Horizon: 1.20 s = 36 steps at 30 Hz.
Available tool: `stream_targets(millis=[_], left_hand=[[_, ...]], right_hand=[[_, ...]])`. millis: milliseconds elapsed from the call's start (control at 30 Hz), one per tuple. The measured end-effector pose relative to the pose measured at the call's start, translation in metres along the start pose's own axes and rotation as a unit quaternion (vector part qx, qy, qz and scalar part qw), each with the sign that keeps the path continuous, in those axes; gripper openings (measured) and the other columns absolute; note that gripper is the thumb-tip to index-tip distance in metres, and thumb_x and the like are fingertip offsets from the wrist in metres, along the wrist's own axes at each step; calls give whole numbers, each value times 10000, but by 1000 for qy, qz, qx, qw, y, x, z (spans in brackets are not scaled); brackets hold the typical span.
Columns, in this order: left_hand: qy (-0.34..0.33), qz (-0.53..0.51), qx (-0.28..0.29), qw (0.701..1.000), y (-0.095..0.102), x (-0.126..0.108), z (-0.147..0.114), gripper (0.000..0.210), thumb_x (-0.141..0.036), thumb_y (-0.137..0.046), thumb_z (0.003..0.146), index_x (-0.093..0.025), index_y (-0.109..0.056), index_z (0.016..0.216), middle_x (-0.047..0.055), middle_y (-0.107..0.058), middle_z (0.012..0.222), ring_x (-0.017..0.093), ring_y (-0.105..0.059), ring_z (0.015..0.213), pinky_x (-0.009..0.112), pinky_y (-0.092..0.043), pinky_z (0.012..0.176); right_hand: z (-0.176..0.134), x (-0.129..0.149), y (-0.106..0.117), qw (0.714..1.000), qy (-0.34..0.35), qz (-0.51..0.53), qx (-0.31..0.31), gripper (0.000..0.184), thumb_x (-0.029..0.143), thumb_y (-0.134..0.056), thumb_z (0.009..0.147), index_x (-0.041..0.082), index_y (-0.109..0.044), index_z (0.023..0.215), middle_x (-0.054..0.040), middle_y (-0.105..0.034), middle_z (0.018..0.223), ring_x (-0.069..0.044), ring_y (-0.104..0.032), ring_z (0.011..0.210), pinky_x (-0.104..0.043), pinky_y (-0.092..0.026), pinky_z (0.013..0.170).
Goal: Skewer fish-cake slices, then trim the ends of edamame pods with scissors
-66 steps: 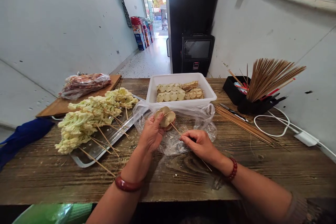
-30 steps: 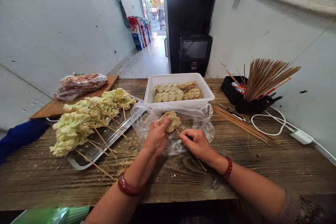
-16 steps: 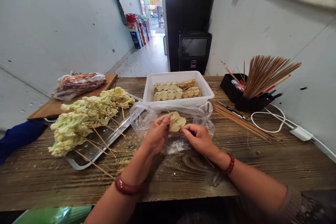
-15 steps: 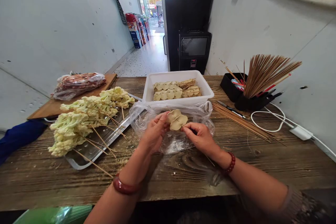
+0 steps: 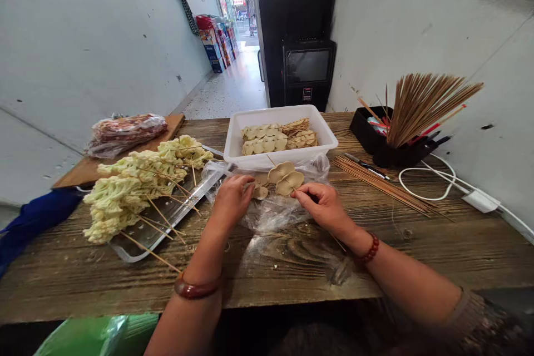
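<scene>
My right hand point(image 5: 323, 208) pinches a thin wooden skewer point(image 5: 340, 243). Several flat, round beige slices point(image 5: 288, 179) are threaded on it, overlapping, and the skewer's tip sticks out beyond them. Just to the left, more round slices point(image 5: 261, 191) lie loose on a clear plastic bag point(image 5: 271, 212). My left hand point(image 5: 233, 199) is at these slices, fingers bent and closed at their edge; its fingertips are partly hidden. Behind the bag, a white plastic tub point(image 5: 280, 161) holds finished skewers of similar slices point(image 5: 264, 143).
Cauliflower skewers point(image 5: 133, 178) lie on a metal tray point(image 5: 156, 242) at left, near a cutting board point(image 5: 70, 177) with a bagged reddish item point(image 5: 125, 132). At right are loose skewers point(image 5: 381, 186), a black holder point(image 5: 396, 161) full of skewers, and a white cable point(image 5: 417, 197).
My left hand has let go of the threaded slices and moved left to the loose ones. My right hand still holds the skewer, whose tip now shows beyond the slices.
</scene>
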<state>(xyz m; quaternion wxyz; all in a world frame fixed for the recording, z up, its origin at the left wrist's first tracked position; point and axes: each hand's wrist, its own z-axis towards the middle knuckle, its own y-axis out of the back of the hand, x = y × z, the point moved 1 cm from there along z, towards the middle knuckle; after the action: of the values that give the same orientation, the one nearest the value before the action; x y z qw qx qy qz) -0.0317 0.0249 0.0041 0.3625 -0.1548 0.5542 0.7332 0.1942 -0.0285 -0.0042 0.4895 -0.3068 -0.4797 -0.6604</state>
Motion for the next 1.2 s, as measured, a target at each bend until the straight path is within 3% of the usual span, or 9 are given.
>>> stream_targets(millis=[133,300,467,567,667,733,900,1067,1200], left_hand=[[-82,164,83,980,-10,0,-2,219,-223,-585,817,-205,-739,971,107,-684,1049,272,-580,996,412,-426,915],[-93,201,73,972,-13,-3,-3,162,-145,-602,764,-198,-731,846,97,-675,1003,272,-572,974,423,-435,885],[-7,-27,19,999,-9,-3,0,81,-222,-645,741,-180,-667,807,48,-666,814,208,-593,808,338,-466,741],[88,-236,24,967,-8,-3,0,209,-336,-681,731,-167,-624,840,6,-625,708,144,-553,615,264,-441,574],[102,-287,29,952,-13,-7,-2,236,-334,-707,704,-157,-638,842,-2,-623,677,131,-547,591,245,-436,559],[66,-236,39,969,-20,-11,-5,202,-296,-691,717,-151,-673,857,18,-663,711,147,-582,646,255,-456,610],[-44,-136,154,978,-32,-20,-8,220,-247,-567,827,-155,-711,965,63,-745,897,195,-660,799,286,-494,716],[-91,77,89,989,-16,-10,-4,283,-223,-469,894,-176,-702,1045,103,-738,1019,240,-657,941,351,-474,826],[-87,321,70,941,-2,-10,-3,283,-215,-450,902,-187,-720,985,109,-742,912,300,-627,944,408,-419,787]], right_hand=[[0,-1,-1,1000,10,0,3,201,260,-561,847,175,-713,746,-28,-731,727,-154,-653,663,-242,-463,611],[-1,0,-3,1000,15,-3,4,210,250,-556,845,170,-714,732,-29,-728,709,-149,-654,646,-233,-465,602],[0,0,-2,1000,8,-4,-3,217,254,-552,845,168,-717,733,-22,-720,685,-144,-644,622,-229,-459,585],[1,0,-1,1000,5,2,-12,222,267,-552,847,170,-722,742,-25,-725,697,-148,-646,631,-233,-463,592],[1,0,0,1000,2,2,-13,225,274,-555,846,170,-721,736,-31,-728,707,-152,-643,637,-238,-462,592],[1,0,0,1000,1,4,-11,223,272,-557,845,169,-719,731,-28,-721,698,-150,-634,630,-237,-459,588],[1,-1,0,1000,-4,11,-9,224,275,-558,848,176,-716,725,-18,-716,696,-143,-628,628,-235,-461,593],[2,-3,1,1000,-7,19,-14,214,282,-561,850,175,-725,765,-25,-728,736,-151,-646,674,-243,-474,644],[3,-4,2,1000,-14,6,-21,229,295,-561,845,169,-725,747,-8,-686,658,-132,-601,608,-230,-437,586]])
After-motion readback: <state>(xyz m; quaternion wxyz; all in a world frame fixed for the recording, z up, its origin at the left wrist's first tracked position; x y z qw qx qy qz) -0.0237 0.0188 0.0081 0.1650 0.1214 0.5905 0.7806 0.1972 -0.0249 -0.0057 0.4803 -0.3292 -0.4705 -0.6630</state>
